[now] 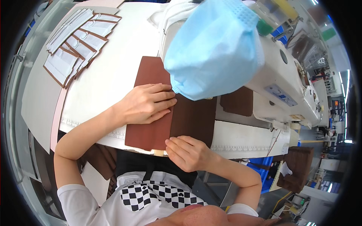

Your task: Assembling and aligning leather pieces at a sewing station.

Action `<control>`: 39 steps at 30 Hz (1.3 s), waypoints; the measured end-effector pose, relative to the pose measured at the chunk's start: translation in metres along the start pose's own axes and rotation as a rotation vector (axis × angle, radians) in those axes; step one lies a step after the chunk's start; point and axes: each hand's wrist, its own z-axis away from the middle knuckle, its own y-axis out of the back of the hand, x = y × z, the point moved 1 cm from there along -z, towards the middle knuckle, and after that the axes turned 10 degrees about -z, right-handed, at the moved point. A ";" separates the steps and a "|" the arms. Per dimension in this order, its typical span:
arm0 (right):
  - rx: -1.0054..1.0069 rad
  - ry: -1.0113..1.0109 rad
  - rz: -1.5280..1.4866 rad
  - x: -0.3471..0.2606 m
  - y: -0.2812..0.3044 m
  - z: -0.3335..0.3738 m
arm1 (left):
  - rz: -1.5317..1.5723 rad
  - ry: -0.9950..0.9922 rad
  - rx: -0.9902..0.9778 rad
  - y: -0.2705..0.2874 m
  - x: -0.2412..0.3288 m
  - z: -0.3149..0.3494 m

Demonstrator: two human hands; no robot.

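In the head view, the reddish-brown panel (149,133) and dark brown panel (194,120) lie side by side at lower centre. The left hand (151,103) rests flat, fingers together, gripping nothing; the right hand (188,152) bends its fingers over the lower edge, thumb hidden, so I cannot tell if it pinches. The panels look light, pliable, probably best held flat beside their shared edge. Counted: two panels, two hands, one blue mask (211,49), one sewing machine (279,75).

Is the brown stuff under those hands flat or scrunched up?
Flat: the reddish panel and darker panel lie smooth under the left hand and right hand.
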 end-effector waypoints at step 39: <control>0.138 0.061 0.132 0.083 -0.002 -0.024 | 0.105 -0.122 0.013 0.003 -0.019 0.014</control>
